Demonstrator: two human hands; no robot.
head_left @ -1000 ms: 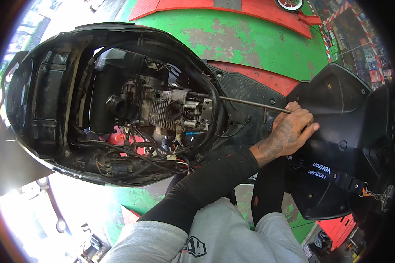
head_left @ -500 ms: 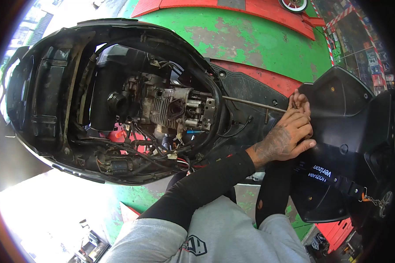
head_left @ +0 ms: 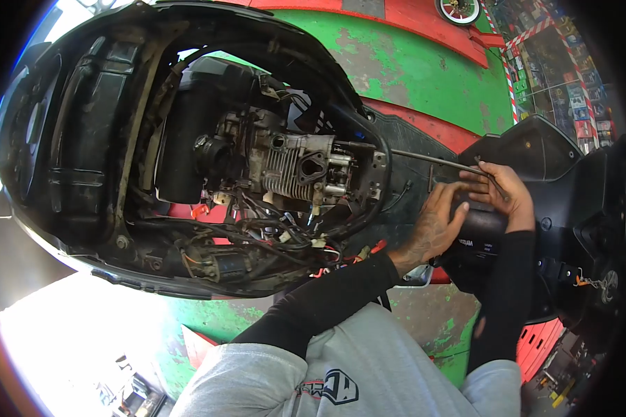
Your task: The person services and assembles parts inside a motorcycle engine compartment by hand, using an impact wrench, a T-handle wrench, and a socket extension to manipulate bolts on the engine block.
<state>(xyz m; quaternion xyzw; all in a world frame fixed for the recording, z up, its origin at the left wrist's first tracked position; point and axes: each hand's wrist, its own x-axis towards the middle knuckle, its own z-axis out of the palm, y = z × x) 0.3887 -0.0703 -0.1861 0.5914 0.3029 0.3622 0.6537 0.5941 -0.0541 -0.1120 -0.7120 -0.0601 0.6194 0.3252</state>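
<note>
Beside the grey ribbed metal engine [head_left: 299, 167] of the open scooter, our right hand [head_left: 506, 194] is closed around the end of a long thin grey metal rod [head_left: 431, 159]. The rod runs straight to the engine. Our left hand [head_left: 431, 226] is half open just below it. The rod looks thin, so we think a crooked push could bend it or make it slip.

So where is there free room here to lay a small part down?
The green floor beyond the scooter, up to the red strip, is bare. The black footboard is partly free, but the rod in the right hand crosses it. Around the engine wires crowd everything.
</note>
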